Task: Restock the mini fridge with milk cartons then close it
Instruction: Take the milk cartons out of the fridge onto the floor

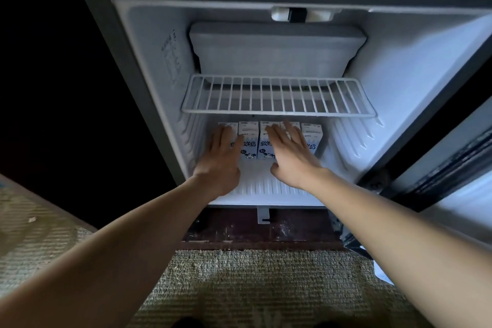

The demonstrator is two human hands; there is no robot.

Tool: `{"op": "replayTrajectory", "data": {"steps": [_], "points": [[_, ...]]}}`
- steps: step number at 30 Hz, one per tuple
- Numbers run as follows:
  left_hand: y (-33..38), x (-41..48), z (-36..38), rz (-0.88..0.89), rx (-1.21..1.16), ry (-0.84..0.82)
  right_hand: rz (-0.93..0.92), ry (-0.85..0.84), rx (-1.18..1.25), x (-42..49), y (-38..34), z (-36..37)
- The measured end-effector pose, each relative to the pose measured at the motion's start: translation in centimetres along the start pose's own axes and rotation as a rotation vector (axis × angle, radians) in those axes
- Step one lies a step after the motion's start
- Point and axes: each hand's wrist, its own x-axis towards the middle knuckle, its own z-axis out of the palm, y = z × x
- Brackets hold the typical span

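Your mini fridge (pixel 149 61) stands open in front of you, and its door (pixel 452 141) is swung out to the right. The milk cartons (pixel 249 138) are inside, on the bottom floor (pixel 261 181) of the fridge, below the white wire shelf (pixel 277 96). There are five of them, upright, in one row from left to right at the far side of the floor, each one touching or just beside the next. They are white and pale blue, with a small cartoon cow printed low on the front.

Your left hand (pixel 222 160) is released: the fingers are straight and lie flat against the front of the leftmost carton, and they cover most of it. Your right hand (pixel 292 154) is released too, with the fingers straight and a little spread over the third and fourth cartons. The thumb points down and to the left. Neither hand grasps a carton. The second carton and the fifth carton (pixel 311 138) are not covered.

The near part of the fridge floor is ribbed. Above the wire shelf a closed white freezer box (pixel 277 53) sits at the far wall. On the near side of the fridge, under your forearms, you see a beige carpet (pixel 253 279).
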Motion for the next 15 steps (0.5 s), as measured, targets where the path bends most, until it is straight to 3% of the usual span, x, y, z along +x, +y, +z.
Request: {"op": "replayTrajectory", "data": {"steps": [4,7,15], "points": [[0.18,-0.14,0.18,0.001,0.058,0.084,0.016,0.102,-0.069,-0.11,0.07,0.54],[0.11,-0.11,0.45,-0.01,0.23,0.162,-0.012,0.18,-0.143,-0.04,0.19,0.89],[0.53,-0.39,0.35,-0.032,0.333,0.084,-0.133,0.111,-0.257,-0.37,-0.11,0.44]]}}
